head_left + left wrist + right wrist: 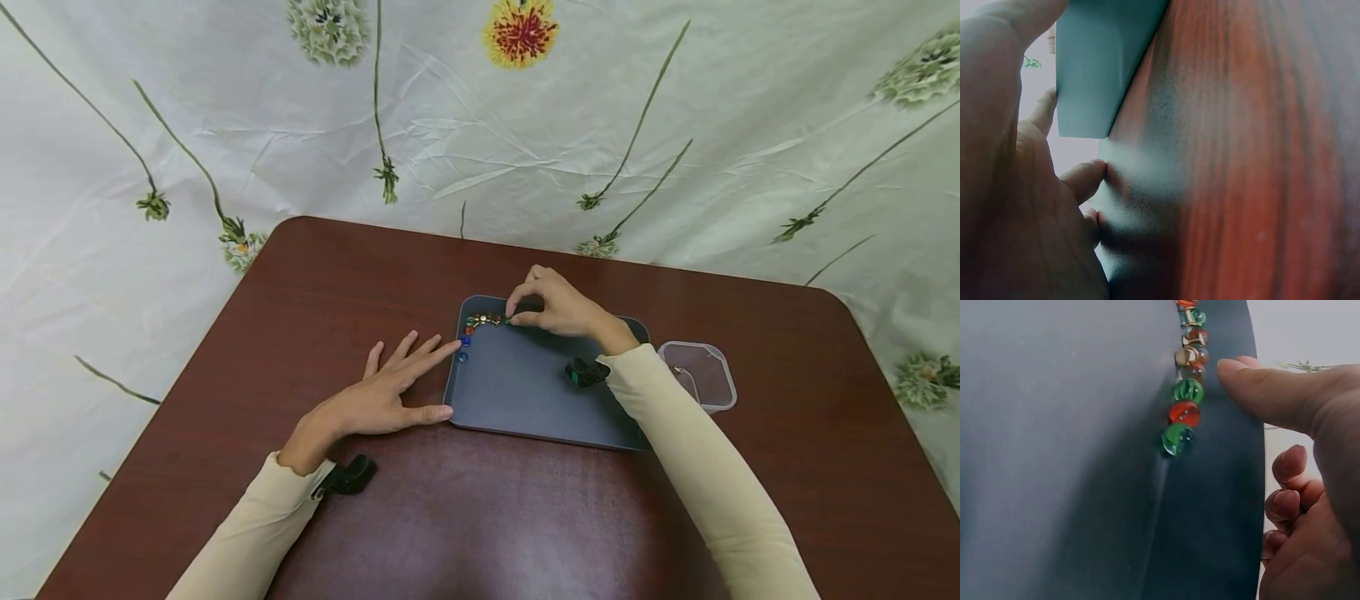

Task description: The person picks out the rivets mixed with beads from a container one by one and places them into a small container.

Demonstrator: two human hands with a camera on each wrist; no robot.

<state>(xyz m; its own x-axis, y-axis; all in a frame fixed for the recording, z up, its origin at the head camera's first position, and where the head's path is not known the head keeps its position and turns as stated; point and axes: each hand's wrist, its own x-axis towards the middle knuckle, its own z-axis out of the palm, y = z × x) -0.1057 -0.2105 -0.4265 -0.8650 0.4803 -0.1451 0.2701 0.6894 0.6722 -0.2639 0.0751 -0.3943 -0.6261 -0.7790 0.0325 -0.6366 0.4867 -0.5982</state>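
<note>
A blue-grey tray (525, 400) lies on the table. Along its far edge runs a row of small glass marbles with gold-coloured pieces (1190, 356) among them; a green marble (1179, 439) is at the row's near end in the right wrist view. Two blue marbles (465, 342) are by the left wall. My right hand (558, 304) is over the far edge, thumb and index tips close together by the row; I cannot tell whether anything is between them. With fingers spread, my left hand (382, 392) rests beside the tray, its thumb and little finger at the left rim.
To the tray's right stands a clear plastic box (701, 375), partly behind the right sleeve (697, 450), with a thin curved item inside. The dark red wooden table (487, 517) ends at the back before a white flowered cloth (465, 108).
</note>
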